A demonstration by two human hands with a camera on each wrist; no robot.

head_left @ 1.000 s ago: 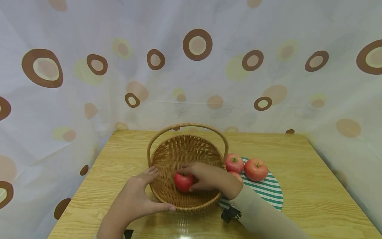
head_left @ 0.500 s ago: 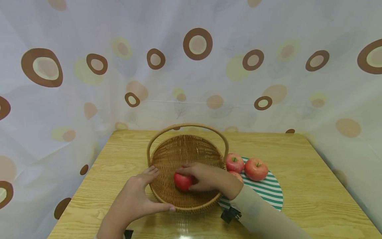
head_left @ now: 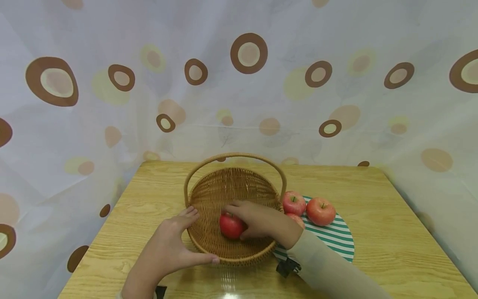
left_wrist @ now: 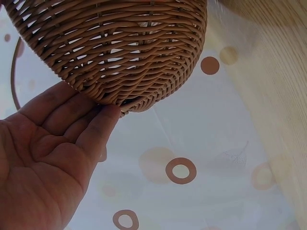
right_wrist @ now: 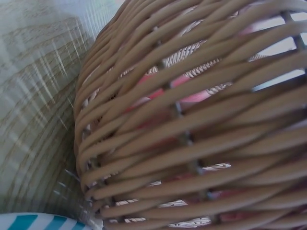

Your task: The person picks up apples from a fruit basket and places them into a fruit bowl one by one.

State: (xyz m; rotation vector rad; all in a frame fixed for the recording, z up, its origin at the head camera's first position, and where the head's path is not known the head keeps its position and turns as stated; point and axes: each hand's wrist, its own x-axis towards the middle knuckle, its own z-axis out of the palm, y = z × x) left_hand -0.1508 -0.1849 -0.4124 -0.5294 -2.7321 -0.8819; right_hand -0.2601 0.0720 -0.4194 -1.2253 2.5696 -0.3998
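Note:
A wicker basket (head_left: 233, 261) with a tall arched handle stands on the wooden table. Its left rim meets the fingertips of my left hand (head_left: 169, 247), whose thumb reaches along the front rim. From below, the left wrist view shows those fingers nearly straight against the woven wall (left_wrist: 129, 52). Inside the basket my right hand (head_left: 257, 222) holds a red apple (head_left: 230, 227), fingers over its far upper side and thumb at its right. The right wrist view is filled by the basket's weave (right_wrist: 192, 134), with red showing through the gaps; the hand is hidden there.
To the basket's right lies a round green-and-white striped mat (head_left: 336, 241). On it are a pinkish apple (head_left: 293, 203), a larger orange-red apple (head_left: 320, 211) and one partly behind the right wrist (head_left: 296, 220). A patterned curtain (head_left: 224, 95) surrounds the table (head_left: 388, 232).
The red apple has shifted slightly within the basket, first left, then back right. The right fingers have risen a little, baring its stem. The left hand has stayed at the rim.

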